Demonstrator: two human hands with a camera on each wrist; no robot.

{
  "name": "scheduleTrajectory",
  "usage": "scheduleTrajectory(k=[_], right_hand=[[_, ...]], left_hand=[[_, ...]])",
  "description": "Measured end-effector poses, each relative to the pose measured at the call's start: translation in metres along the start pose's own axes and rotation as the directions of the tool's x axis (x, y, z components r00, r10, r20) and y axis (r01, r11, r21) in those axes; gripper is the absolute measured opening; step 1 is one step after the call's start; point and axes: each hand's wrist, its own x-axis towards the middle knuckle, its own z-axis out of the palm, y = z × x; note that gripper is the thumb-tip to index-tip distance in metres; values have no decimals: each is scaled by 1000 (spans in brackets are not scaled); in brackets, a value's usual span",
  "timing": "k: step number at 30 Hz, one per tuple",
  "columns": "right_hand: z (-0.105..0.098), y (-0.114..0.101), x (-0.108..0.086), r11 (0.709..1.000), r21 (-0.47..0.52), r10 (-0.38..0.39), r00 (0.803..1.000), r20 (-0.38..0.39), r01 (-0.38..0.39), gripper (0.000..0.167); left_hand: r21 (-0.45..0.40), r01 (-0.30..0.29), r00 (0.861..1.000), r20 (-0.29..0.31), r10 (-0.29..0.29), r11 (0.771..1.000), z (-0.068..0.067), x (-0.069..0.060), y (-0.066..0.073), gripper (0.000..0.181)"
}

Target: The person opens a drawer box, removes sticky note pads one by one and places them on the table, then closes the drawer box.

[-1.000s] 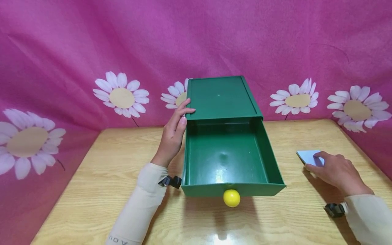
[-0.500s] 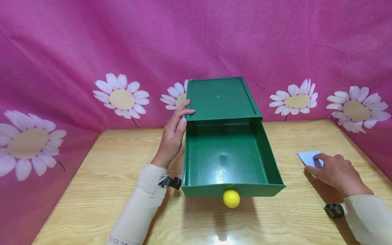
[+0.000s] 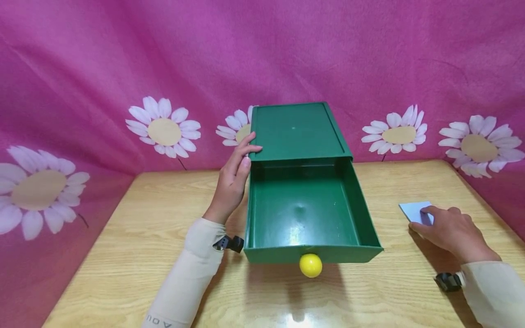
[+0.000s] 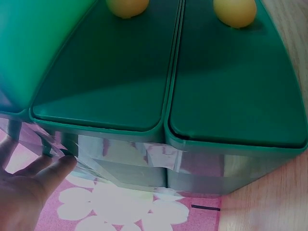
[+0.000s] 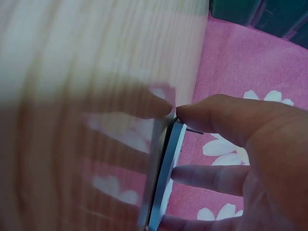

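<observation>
- Hardly anything moves since the earlier frame: just a slight drift of the whole view, with both hands staying where they are.
- Right hand (image 3: 457,230), on the light-blue pad (image 3: 412,212): it's a pinch, thumb at the pad's edge, fingertips on its upper face.
- So the pad sits right under that grip, low over the table (image 3: 123,255).
- Over to the left hand (image 3: 227,187): fingers extended, clamped on nothing, laid against the side and top edge of the green cabinet (image 3: 295,132).
- Just right of those fingers, and well left of the pinch, the top drawer (image 3: 348,254) stands pulled out, its yellow knob (image 3: 310,265) facing the wearer.
- Progress call: opening looks done and the pad is gripped; carrying it away and closing the drawer are not done.
- Hard to see: the pad's far underside, and whether it touches the table; I can't tell.
- Below the left hand's hold, two lower drawer fronts (image 4: 106,82) look closed, knobs cut off by the left wrist view's top edge.
</observation>
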Motion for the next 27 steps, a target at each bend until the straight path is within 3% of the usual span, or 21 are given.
scheduleTrajectory(k=[8, 11, 15, 17, 27], right_hand=[[1, 0, 1, 1000, -3, -3, 1000, -1, 3, 81], [1, 0, 2, 1000, -7, -7, 1000, -4, 7, 81], [1, -1, 1, 1000, 2, 10, 1000, 0, -10, 81], [1, -2, 1, 1000, 5, 24, 1000, 7, -24, 81], [-1, 0, 0, 1000, 0, 26, 1000, 3, -26, 78]], left_hand=[[-5, -6, 1000, -7, 6, 1000, 0, 0, -1, 33], [-2, -20, 1000, -13, 20, 1000, 0, -1, -12, 34], [-2, -26, 1000, -15, 26, 1000, 0, 0, -11, 34], [-7, -9, 1000, -9, 9, 1000, 0, 0, -1, 34], [-2, -1, 1000, 4, 1, 1000, 0, 0, 0, 34]])
